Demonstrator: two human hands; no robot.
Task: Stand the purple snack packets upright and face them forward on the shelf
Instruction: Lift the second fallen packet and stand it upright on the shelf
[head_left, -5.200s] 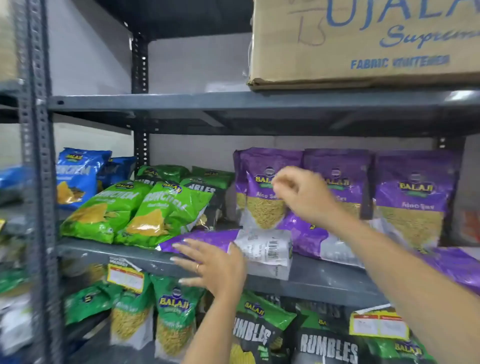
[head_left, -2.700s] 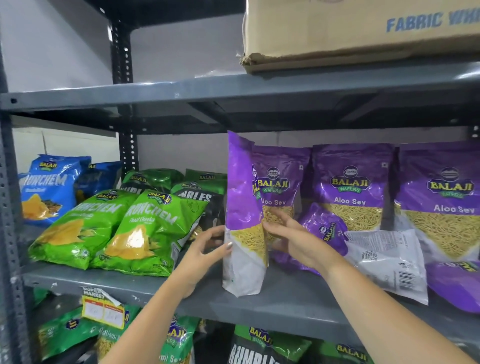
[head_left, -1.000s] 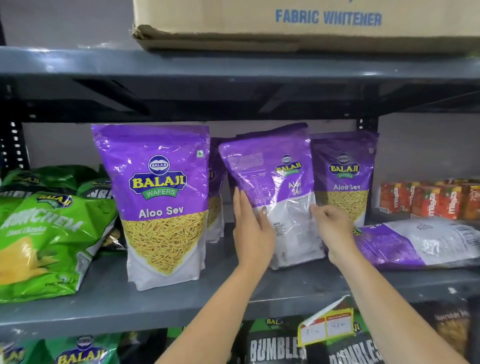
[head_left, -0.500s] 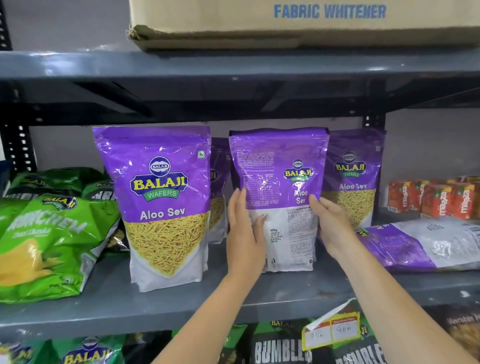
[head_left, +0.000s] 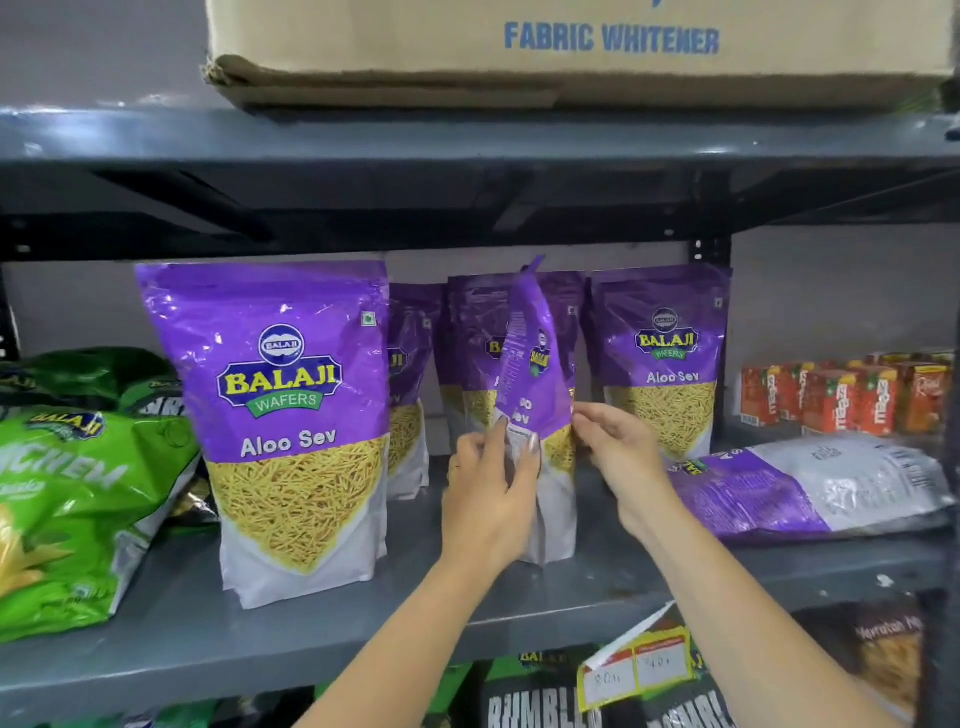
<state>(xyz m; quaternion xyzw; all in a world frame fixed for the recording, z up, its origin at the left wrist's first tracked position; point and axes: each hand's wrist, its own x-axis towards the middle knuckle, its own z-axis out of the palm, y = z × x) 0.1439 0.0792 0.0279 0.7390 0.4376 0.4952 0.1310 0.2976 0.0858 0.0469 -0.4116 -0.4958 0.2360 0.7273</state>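
Observation:
A purple Aloo Sev packet (head_left: 535, 374) stands on the grey shelf (head_left: 311, 623), turned edge-on so I see its side. My left hand (head_left: 491, 499) grips its lower left side. My right hand (head_left: 615, 452) pinches its right edge. Another purple packet (head_left: 280, 415) stands upright at the front left, facing forward. Behind are more upright purple packets (head_left: 665, 358). One purple packet (head_left: 810, 488) lies flat at the right, back side up.
Green snack bags (head_left: 67, 499) lean at the left of the shelf. Orange juice cartons (head_left: 841, 395) stand at the far right. A cardboard box (head_left: 571, 47) sits on the shelf above. Dark and green packets and a price tag (head_left: 639, 670) fill the shelf below.
The packet in my hands showed its back half a second ago; now it is rotated edge-on. Before that I stood the front-left packet upright and shifted my view to the right.

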